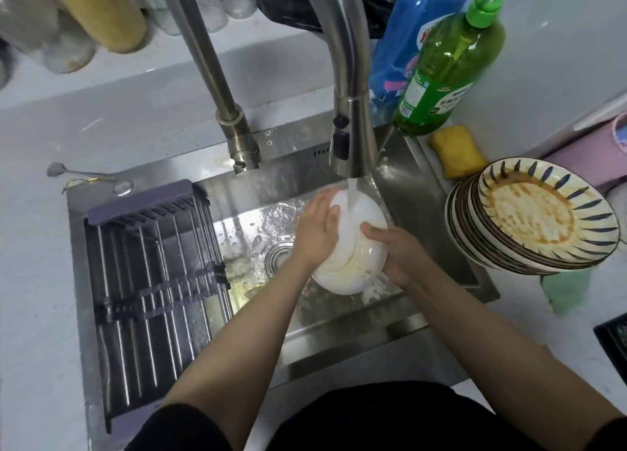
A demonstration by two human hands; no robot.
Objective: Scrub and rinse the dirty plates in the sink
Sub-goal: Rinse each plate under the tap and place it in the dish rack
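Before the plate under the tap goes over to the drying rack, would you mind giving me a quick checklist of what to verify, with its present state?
1. Water running from the faucet onto the plate: ok.
2. Plate held on both sides, left hand and right hand: ok.
3. Plate rinsed clean: not ok, yellowish residue shows near its lower rim.
4. Plate's hidden face clean: cannot tell.
5. Free slots in the drying rack: ok, no dishes in it.
6. Stack of dirty plates steady on the counter: not ok, it overhangs the sink edge, tilted.
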